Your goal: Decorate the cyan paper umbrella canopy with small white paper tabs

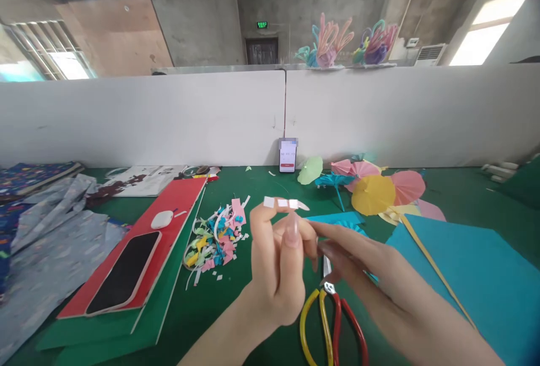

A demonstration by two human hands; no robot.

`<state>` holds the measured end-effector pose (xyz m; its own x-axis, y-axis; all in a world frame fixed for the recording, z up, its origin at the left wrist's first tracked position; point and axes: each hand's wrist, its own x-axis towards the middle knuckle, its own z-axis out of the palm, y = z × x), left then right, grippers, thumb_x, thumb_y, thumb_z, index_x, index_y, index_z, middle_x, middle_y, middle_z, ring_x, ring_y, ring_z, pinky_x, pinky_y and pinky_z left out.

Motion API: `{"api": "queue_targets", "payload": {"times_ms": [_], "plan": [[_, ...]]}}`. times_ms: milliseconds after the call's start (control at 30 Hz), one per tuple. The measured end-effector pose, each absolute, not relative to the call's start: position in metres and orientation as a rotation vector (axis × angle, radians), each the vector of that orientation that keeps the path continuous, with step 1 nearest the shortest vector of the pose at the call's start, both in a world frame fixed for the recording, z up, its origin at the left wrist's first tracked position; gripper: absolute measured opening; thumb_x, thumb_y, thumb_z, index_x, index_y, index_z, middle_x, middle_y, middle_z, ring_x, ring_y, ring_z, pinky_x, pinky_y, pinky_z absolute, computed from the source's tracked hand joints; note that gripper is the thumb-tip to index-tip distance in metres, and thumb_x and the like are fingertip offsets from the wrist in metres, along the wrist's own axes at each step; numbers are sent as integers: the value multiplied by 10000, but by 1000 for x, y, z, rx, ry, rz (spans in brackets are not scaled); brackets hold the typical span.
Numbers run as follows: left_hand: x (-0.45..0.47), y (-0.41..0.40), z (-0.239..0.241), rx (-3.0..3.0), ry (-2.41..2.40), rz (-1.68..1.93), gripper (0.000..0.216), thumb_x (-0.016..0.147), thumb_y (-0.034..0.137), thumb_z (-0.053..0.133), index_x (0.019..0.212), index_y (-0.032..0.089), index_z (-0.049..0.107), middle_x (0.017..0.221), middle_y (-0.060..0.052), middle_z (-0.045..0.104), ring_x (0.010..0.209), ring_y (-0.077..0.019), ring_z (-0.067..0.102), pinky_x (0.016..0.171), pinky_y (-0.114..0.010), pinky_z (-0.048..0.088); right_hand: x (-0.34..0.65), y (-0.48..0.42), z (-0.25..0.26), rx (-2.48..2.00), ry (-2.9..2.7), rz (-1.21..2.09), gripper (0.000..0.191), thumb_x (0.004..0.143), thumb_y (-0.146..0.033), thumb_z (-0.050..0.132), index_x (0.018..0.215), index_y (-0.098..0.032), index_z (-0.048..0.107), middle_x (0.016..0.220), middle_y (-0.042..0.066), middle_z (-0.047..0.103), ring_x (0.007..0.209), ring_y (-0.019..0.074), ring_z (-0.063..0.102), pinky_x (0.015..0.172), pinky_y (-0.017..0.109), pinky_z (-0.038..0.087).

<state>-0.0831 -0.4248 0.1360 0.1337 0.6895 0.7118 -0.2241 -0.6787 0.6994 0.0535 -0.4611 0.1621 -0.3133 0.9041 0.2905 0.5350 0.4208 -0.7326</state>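
My left hand (278, 265) is raised at the centre with its fingers curled and thumb upright. Three small white square pieces (282, 203) lie in a row along its bent index finger. My right hand (371, 265) meets the left fingertips from the right, its own fingers pressed together; whatever is between the fingers is hidden. Below them on the green table lie scissors (336, 305) with one yellow and one red handle, the blades partly covered by my right hand. Behind the hands is a blue paper strip (337, 218).
Paper scraps (219, 236) are heaped left of my hands. Small paper umbrellas (373, 194) stand at the back right, near blue sheets (472, 259). A dark phone (126, 270) and a white case (162, 218) rest on a red board (177, 197). Another phone (287, 156) leans against the partition.
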Motion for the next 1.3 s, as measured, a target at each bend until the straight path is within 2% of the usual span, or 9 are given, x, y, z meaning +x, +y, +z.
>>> {"api": "queue_targets", "payload": {"times_ms": [167, 300, 433, 567, 767, 867, 1000, 1300], "plan": [[-93, -410, 132, 1824, 497, 1618, 218, 977, 202, 298, 1147, 336, 334, 652, 56, 405, 565, -88, 428, 514, -210, 377, 52, -448, 150, -1250, -2020, 496, 350, 927, -187, 384, 1229, -323, 496, 1220, 35, 613, 1018, 173, 639, 739, 223, 581], [-97, -408, 131, 1826, 514, 1553, 188, 980, 215, 293, 1135, 312, 337, 617, 61, 383, 551, -89, 420, 529, -219, 387, 50, -447, 149, -1249, -2028, 439, 359, 928, -193, 385, 1256, -319, 457, 1234, 40, 606, 973, 161, 664, 649, 174, 591], [-96, -409, 131, 1855, 564, 1512, 193, 978, 210, 297, 1137, 307, 348, 596, 67, 357, 504, -83, 371, 488, -222, 341, 51, -446, 150, -1239, -2053, 440, 351, 933, -205, 380, 1251, -328, 465, 1176, 18, 632, 959, 162, 659, 703, 230, 596], [-97, -408, 131, 1933, 677, 1524, 188, 974, 208, 304, 1125, 311, 346, 622, 64, 410, 497, -85, 395, 490, -239, 329, 54, -449, 148, -1291, -2057, 385, 323, 927, -208, 396, 1202, -340, 502, 1173, -10, 634, 946, 155, 661, 648, 214, 596], [-99, -408, 132, 1975, 731, 1499, 163, 961, 224, 321, 1113, 270, 358, 639, 42, 455, 527, -120, 453, 480, -259, 305, 51, -452, 148, -1268, -2069, 298, 326, 921, -202, 407, 1213, -292, 521, 1111, 25, 671, 908, 154, 671, 666, 228, 584], [-102, -407, 134, 2078, 769, 1384, 164, 960, 237, 317, 1117, 252, 362, 617, 47, 443, 492, -114, 418, 469, -255, 285, 50, -451, 148, -1270, -2079, 239, 290, 905, -210, 426, 1146, -270, 577, 1041, 37, 698, 816, 176, 691, 581, 250, 580], [-104, -406, 139, 2188, 781, 1195, 167, 964, 262, 294, 1116, 231, 355, 586, 60, 403, 437, -103, 363, 443, -251, 243, 50, -446, 147, -1308, -2099, 163, 222, 881, -250, 444, 950, -241, 655, 900, 52, 727, 649, 188, 692, 470, 264, 550], [-104, -407, 142, 2251, 818, 1087, 214, 971, 297, 259, 1124, 210, 380, 544, 73, 362, 423, -104, 343, 443, -249, 263, 52, -443, 146, -1286, -2129, 94, 200, 871, -239, 454, 858, -228, 653, 793, 31, 726, 577, 176, 677, 446, 266, 529]]}}
